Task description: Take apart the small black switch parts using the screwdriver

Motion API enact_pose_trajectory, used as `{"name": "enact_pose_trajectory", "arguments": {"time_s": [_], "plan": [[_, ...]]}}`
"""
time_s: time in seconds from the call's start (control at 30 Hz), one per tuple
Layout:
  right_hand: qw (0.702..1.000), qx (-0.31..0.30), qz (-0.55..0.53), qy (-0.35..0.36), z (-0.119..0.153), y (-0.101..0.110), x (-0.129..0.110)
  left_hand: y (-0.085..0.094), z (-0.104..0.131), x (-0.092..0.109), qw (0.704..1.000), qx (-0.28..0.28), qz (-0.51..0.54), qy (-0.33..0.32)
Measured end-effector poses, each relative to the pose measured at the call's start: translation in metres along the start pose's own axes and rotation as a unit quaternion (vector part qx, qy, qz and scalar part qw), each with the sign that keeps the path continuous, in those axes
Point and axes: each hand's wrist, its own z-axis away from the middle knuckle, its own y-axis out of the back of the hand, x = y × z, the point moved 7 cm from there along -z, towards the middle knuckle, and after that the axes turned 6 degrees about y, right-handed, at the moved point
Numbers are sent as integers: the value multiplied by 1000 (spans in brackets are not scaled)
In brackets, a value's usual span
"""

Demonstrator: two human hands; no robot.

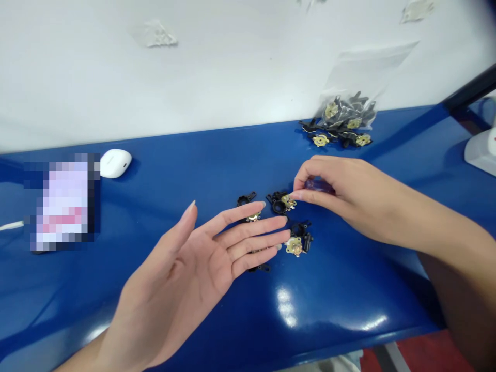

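My left hand is palm up with its fingers stretched out, holding nothing. Its fingertips hover over a loose group of small black plastic parts with brass-coloured plates, hiding some of them. My right hand is closed in a pinch. A dark purple, see-through object shows inside its curled fingers; its kind is unclear. The right thumb and index tips meet at the brass plate of one black part; whether they grip it is hidden. Just below lies another black part with a brass plate.
A clear plastic bag of similar parts leans on the white wall, with several loose parts before it. A white earbud case and a blurred-out phone lie left on the blue table. A white object stands far right.
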Motion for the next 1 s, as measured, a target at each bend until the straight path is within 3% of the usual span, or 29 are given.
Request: {"name": "enact_pose_trajectory", "arguments": {"time_s": [0.57,1.0], "plan": [[997,45,-49,-25,-4,7,-12,-3,-2,1,1000,-8,2,4],[1000,6,-15,7,-5,-4,-7,0,0,1,1000,-8,7,9]]}}
